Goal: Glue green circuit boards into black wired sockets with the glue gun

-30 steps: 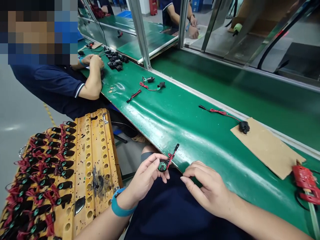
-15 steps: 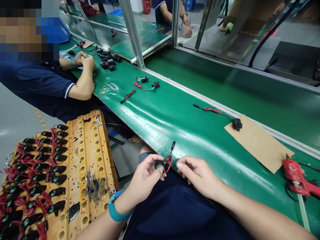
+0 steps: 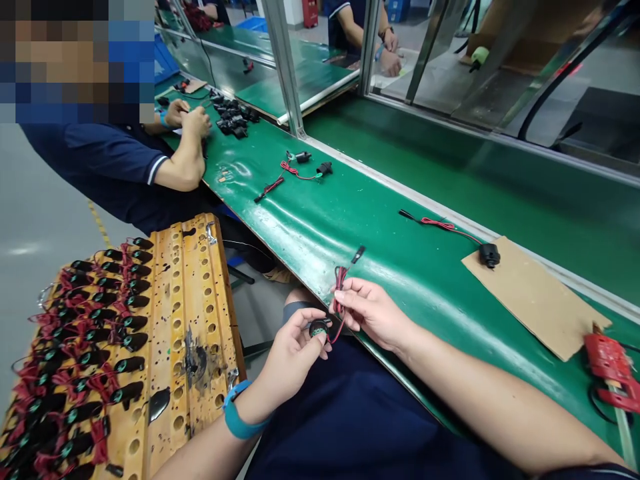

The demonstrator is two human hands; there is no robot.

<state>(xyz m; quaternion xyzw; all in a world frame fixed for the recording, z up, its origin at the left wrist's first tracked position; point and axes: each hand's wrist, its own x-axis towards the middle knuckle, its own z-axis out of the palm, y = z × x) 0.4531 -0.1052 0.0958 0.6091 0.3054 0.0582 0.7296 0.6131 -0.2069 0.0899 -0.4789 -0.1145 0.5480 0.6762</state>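
Note:
Between the thumb and fingers of my left hand is a small round black housing with a green circuit board showing inside it. A red and black cable runs from the housing, bundled, and ends in a black connector that points up over the bench edge. My right hand pinches the cable bundle just right of the housing. Left of my hands lies a wooden rack with rows of holes, carrying several black housings with red cables.
On the green bench lie a cardboard piece, a black part with its cable, and two more wired parts. A red glue gun rests at the right. A co-worker's hands work at the left, near piled black parts.
My right hand has moved left and closed on the cable bundle, which now stands more upright. The left hand keeps its hold on the housing. The view has shifted slightly.

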